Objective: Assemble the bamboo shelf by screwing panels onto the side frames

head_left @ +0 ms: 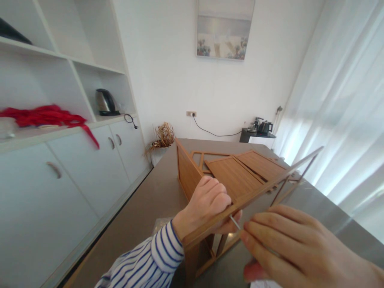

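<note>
Gripping the wooden rail [255, 197], left hand [207, 202] sits near 6 o'clock in view, fingers wrapped round it, some fingertips showing under the near edge. Right hand [288, 240], between 4 and 5 o'clock, fingers closed on a thin metal rod [235, 222]; rest of the rod hidden by the hand, so can't tell what tool or part it is.

Risks, my judgement: rod could slip off the rail if pushed at a slant, and left fingertips just beside it would catch it. Loose left grip could let the rail twist under pressure. Near end looks propped up, so a hard push might tip the frame or skid it over the table [159, 192]. Flat wooden panels [234, 174] toward 1 o'clock could get knocked if the far end swings.

Position: rail slants from 7 o'clock, by the striped sleeve [163, 252], up to 3 o'clock, passing through the left grip. Rod's far end meets the rail's near face at about 4 o'clock from the left fist, 10 o'clock from the right fingers. Whether it's seated in a hole: can't tell. Upright panel [186, 170] stands at 11 o'clock from the left fist.
</note>
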Tool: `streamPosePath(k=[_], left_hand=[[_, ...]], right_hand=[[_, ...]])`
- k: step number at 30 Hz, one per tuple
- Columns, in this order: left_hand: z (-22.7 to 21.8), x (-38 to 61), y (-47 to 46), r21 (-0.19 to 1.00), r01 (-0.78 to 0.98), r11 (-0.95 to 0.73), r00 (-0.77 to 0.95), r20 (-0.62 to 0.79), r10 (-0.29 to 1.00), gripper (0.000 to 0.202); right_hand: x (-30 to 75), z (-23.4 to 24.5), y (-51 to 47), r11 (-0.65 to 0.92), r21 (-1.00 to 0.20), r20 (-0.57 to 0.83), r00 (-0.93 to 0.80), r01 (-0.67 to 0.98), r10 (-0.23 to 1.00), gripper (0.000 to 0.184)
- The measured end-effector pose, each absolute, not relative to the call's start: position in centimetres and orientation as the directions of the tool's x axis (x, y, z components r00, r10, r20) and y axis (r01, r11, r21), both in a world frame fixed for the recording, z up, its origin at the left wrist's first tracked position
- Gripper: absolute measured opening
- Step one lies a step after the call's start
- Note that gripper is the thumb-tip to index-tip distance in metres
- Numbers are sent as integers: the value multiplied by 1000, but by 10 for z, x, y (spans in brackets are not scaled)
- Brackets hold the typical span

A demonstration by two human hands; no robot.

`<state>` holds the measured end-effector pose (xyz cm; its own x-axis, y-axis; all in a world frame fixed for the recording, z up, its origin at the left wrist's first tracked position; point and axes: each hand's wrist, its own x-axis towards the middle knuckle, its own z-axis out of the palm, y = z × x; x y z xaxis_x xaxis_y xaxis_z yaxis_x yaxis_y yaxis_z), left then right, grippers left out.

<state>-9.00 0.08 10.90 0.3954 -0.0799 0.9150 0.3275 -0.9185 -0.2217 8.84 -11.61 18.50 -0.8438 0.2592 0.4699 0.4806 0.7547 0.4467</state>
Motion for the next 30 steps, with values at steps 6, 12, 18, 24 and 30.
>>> streamPosePath(k=[6, 12, 18, 24, 30], left_hand=[[111, -89, 0, -221, 319, -922, 379, 921, -89, 15], [114, -88, -1, -218, 307, -927, 356, 929, -101, 14], [113, -88, 0, -223, 312, -924, 363, 926, -101, 17], [112, -88, -1, -222, 318, -922, 349, 931, -104, 17], [112, -87, -1, -224, 339, -914, 355, 930, -96, 20]], right_hand=[[90, 172, -108, 815, 322, 548, -797, 481, 254, 11], [83, 164, -105, 822, 225, 674, -693, 523, 256, 19], [73, 148, -107, 801, 81, 829, -487, 593, 277, 15], [60, 132, -114, 748, -63, 900, -286, 660, 328, 11], [41, 106, -113, 721, -193, 970, 19, 666, 243, 14]])
